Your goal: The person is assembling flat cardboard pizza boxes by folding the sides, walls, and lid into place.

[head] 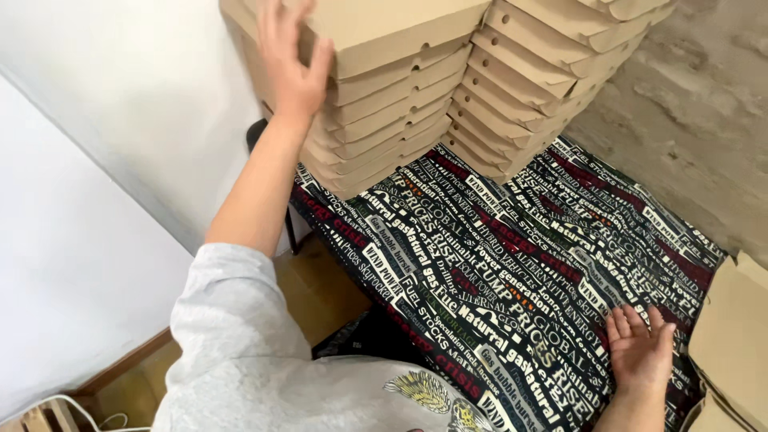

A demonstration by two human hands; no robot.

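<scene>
My left hand [290, 60] reaches up to the top of a tall stack of folded brown cardboard boxes [384, 120]. Its fingers are spread flat against the side of the topmost box [384, 32]. A second stack of the same boxes [536, 80] leans beside it on the right. My right hand [640, 346] lies flat on the table cloth [496, 264], fingers apart, holding nothing. The cloth is dark with printed lettering all over.
Flat unfolded cardboard sheets [732, 336] lie at the table's right edge, near my right hand. A white wall [96, 200] runs along the left and a rough grey wall [696, 104] behind. Wooden floor [320, 296] shows below the table's left edge, with a white cable [56, 404].
</scene>
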